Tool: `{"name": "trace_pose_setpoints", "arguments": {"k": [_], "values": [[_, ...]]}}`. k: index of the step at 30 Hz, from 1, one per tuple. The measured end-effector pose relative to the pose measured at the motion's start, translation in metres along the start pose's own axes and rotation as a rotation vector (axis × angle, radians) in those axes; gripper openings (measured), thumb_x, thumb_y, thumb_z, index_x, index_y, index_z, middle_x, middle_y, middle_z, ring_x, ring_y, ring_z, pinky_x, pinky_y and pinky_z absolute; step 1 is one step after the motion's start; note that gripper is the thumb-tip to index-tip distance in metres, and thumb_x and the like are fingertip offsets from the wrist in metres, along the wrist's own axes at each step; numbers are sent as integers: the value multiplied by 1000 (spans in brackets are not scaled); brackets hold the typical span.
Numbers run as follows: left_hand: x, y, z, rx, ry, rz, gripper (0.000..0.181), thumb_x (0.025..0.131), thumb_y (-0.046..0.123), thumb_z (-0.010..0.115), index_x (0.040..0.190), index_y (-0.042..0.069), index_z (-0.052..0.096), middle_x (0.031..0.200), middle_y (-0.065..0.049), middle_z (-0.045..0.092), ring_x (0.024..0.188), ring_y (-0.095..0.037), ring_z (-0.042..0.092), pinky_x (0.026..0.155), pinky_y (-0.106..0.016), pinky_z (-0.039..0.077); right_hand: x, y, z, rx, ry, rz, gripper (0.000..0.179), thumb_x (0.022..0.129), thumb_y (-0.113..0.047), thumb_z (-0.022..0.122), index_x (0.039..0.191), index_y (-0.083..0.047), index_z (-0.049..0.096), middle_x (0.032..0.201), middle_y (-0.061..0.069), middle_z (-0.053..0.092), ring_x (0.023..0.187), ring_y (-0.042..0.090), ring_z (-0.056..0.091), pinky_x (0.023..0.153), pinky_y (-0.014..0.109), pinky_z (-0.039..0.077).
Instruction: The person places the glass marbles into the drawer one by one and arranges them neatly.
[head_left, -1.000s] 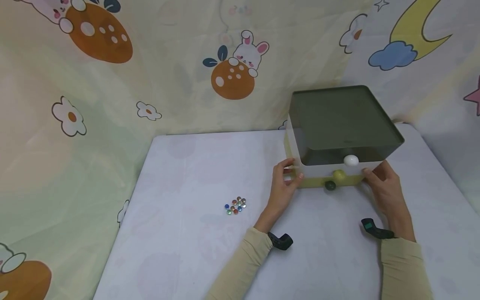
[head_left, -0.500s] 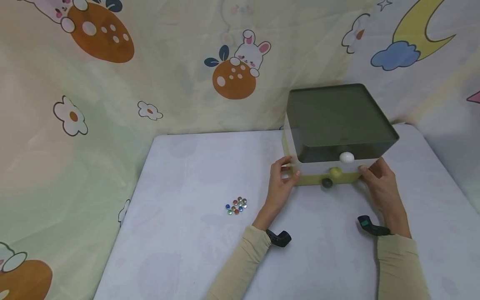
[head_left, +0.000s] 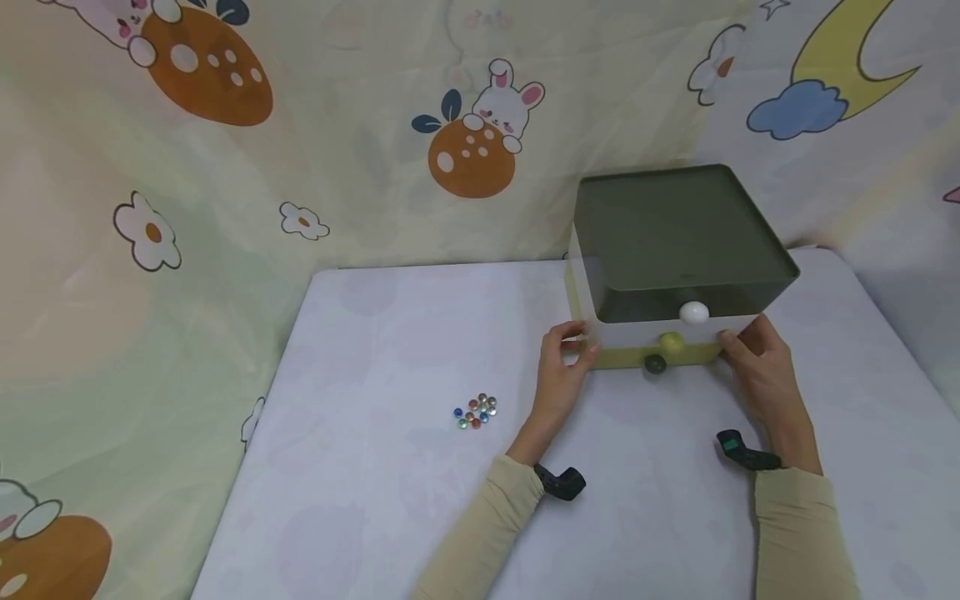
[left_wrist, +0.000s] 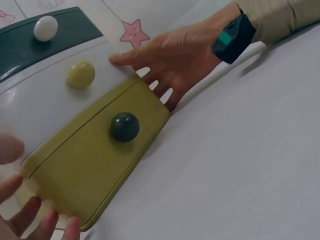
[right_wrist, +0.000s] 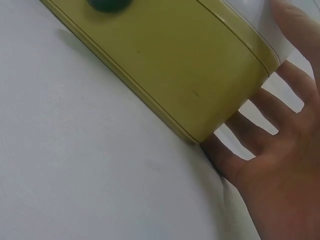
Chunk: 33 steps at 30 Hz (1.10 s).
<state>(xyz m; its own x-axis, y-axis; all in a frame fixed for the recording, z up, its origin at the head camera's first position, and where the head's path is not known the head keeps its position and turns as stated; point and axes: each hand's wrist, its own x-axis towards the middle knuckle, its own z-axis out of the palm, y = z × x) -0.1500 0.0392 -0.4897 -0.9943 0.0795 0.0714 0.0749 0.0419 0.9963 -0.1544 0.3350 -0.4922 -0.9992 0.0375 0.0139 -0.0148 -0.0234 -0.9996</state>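
Observation:
A small three-tier drawer box (head_left: 686,229) stands at the back right of the table, dark green on top, white in the middle and olive yellow below. Its tiers bear a white knob (head_left: 693,312), a yellow knob (left_wrist: 81,75) and a dark green knob (left_wrist: 124,127). My left hand (head_left: 557,375) holds the box's front left corner, thumb at the front and fingers along the side. At the opposite corner my right hand (head_left: 768,383) grips it, thumb on the white front; in the right wrist view its fingers (right_wrist: 272,107) spread along the side.
Several small glass marbles (head_left: 476,423) lie in a cluster on the white table (head_left: 360,492), left of my left hand. A patterned cloth (head_left: 360,142) hangs behind the table, close to the back of the box. Each wrist wears a black camera mount (head_left: 562,483).
Both hands have shifted the drawer box a little to the left, keeping their hold on its corners. In the last half second it stays nearly still. The marbles lie as before.

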Motion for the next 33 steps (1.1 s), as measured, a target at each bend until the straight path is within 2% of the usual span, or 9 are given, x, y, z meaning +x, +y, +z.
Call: {"name": "trace_pose_setpoints", "arguments": {"k": [3, 6, 10, 15, 18, 21, 24, 28, 33], "values": [[-6, 1, 3, 4, 45, -54, 43, 103, 24, 64, 142, 13, 52, 138, -8, 56, 119, -23, 60, 87, -22, 52, 0, 0, -3, -19, -1, 30, 68, 108, -16, 58, 164, -39, 27, 174, -8, 23, 162, 16, 17, 133, 32, 14], [-12, 3, 7, -36, 79, -112, 38, 103, 19, 62, 139, 10, 52, 131, -7, 59, 107, -20, 65, 81, -24, 57, 0, 1, -7, -121, 7, 50, 67, 108, -21, 58, 164, -41, 26, 174, -9, 24, 161, 14, 20, 128, 21, 21], [-18, 3, 12, -156, 87, -178, 30, 104, 14, 60, 132, 8, 54, 120, -7, 58, 91, -22, 69, 74, -34, 64, -1, 2, -11, -290, 21, 59, 66, 108, -26, 57, 164, -42, 25, 173, -9, 26, 159, 14, 25, 119, 10, 31], [-21, 6, 14, -299, 74, -273, 26, 104, 15, 59, 128, 10, 53, 112, -4, 56, 80, -16, 68, 70, -37, 65, -1, 4, -12, -370, 15, 63, 65, 109, -30, 55, 164, -45, 23, 173, -9, 26, 159, 15, 27, 115, 8, 34], [-24, 11, 16, -348, 32, -328, 24, 105, 18, 57, 127, 10, 51, 115, -11, 58, 76, -14, 68, 70, -36, 65, 0, 5, -13, -422, 29, 66, 64, 108, -34, 56, 163, -46, 24, 172, -9, 29, 157, 15, 31, 109, 4, 37], [-26, 14, 21, -384, -14, -383, 19, 106, 17, 56, 123, 10, 53, 118, -18, 62, 74, -14, 70, 69, -37, 65, 0, 5, -14, -421, 46, 76, 63, 107, -36, 57, 162, -46, 27, 171, -9, 32, 156, 14, 33, 106, 3, 38], [-27, 14, 27, -410, -65, -421, 17, 105, 16, 56, 120, 8, 57, 120, -20, 66, 78, -26, 76, 70, -41, 66, -1, 6, -14, -393, 57, 82, 63, 107, -35, 59, 162, -43, 30, 169, -9, 34, 151, 8, 36, 106, 4, 39], [-25, 12, 33, -408, -161, -447, 26, 105, 16, 55, 124, -1, 60, 120, -20, 70, 94, -46, 77, 74, -47, 65, 0, 8, -15, -397, 70, 74, 61, 107, -35, 60, 162, -38, 35, 166, -7, 39, 140, 0, 41, 101, 2, 41], [-22, 10, 37, -409, -314, -498, 35, 107, 21, 54, 134, -1, 58, 125, -19, 70, 109, -52, 72, 83, -50, 64, 1, 8, -16, -428, 93, 68, 59, 106, -36, 61, 160, -36, 39, 161, -8, 45, 132, -6, 43, 97, 1, 41]]}}
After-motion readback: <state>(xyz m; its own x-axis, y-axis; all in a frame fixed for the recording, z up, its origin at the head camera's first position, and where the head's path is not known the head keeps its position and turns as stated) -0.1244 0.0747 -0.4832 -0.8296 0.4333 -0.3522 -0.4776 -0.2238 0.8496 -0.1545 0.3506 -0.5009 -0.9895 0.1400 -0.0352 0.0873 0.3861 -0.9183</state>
